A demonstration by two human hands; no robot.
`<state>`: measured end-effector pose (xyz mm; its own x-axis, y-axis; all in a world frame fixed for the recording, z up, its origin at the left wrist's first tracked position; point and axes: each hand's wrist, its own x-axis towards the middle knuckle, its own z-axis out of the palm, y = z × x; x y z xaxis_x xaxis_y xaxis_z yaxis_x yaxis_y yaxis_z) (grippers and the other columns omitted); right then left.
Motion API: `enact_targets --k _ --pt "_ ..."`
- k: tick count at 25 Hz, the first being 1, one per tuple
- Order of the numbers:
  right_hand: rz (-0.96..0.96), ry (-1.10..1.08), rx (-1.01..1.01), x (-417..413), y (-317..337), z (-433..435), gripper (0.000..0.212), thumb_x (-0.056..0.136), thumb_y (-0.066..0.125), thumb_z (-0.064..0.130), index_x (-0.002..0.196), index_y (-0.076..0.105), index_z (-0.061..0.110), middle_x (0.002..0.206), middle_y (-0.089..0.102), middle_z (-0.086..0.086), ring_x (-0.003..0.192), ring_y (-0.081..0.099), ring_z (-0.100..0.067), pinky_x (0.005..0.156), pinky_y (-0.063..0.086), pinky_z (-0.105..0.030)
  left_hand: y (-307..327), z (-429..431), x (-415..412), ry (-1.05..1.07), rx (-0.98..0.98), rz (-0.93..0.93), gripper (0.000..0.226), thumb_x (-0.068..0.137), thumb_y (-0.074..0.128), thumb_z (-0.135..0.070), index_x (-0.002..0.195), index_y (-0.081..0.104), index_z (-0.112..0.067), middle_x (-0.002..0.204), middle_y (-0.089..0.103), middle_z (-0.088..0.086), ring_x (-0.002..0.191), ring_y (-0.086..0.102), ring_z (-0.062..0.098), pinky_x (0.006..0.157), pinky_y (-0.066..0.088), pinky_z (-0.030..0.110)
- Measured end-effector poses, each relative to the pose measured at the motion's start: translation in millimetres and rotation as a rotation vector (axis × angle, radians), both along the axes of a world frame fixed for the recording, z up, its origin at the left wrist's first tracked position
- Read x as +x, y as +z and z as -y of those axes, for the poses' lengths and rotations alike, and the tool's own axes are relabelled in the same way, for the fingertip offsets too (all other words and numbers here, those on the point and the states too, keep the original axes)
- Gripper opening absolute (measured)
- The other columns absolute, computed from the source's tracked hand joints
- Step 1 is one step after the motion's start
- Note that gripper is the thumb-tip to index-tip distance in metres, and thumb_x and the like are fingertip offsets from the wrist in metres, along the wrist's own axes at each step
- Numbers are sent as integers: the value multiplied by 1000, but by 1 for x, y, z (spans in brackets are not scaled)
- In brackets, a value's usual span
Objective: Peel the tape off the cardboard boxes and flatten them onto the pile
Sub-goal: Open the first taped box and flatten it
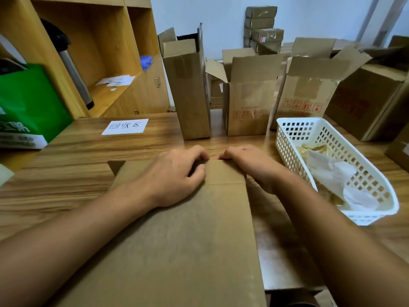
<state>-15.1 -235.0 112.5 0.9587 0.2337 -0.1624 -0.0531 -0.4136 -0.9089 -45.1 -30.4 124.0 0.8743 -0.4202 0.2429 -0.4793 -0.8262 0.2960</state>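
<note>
The wooden table (73,173) fills the lower frame and carries everything. The near box (188,240) lies on its side in the lower centre, with its broad face up and its far end toward the middle of the frame. We judge it is laid down so that the end flaps come within reach of both hands.

Across the upper centre, a row of standing boxes (250,103) waits with flaps open, presumably the queue. A white basket (287,149) sits at the right edge, near the box, and holds tape scraps (332,171). We think it is placed there so that peeled strips drop in without a long reach.

The left hand (174,176) rests on the box top, fingers curled over its far edge and thumb on the upper face. The right hand (250,167) meets it from the right, fingers likewise hooked on that edge. Both are clamped on the cardboard. We cannot tell whether a tape end sits under the fingertips.

A handwritten paper label (125,126) lies at centre left, likely marking the pile's place.
</note>
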Motion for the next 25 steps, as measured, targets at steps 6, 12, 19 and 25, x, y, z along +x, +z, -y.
enact_targets --k 6,12,19,25 --pt "-148 -84 259 -21 -22 1 34 97 53 48 79 78 34 78 70 6 82 60 -14 78 41 -35 5 -11 12 -238 104 32 36 94 43 -32 124 62 -22 112 70 -3 97 60 12 82 43 23" --pt "-138 -48 417 -47 -30 16 31 102 54 34 97 80 18 87 76 -4 79 65 -15 76 48 -32 9 -17 9 -222 307 138 48 98 25 -63 129 52 -39 117 67 -13 107 61 9 84 51 34" --pt "-108 170 415 -62 -47 32 24 99 56 3 112 75 11 104 77 -6 93 72 -16 88 54 -26 5 -30 -2 -293 172 2 44 103 33 -50 123 66 -30 113 68 -14 105 62 5 88 52 40" --pt "139 363 137 -69 -48 36 34 98 59 0 121 72 20 116 75 6 110 67 -7 99 49 -18 1 -26 -11 -396 152 106 40 102 38 -26 118 72 -12 115 72 -2 109 67 17 94 53 47"
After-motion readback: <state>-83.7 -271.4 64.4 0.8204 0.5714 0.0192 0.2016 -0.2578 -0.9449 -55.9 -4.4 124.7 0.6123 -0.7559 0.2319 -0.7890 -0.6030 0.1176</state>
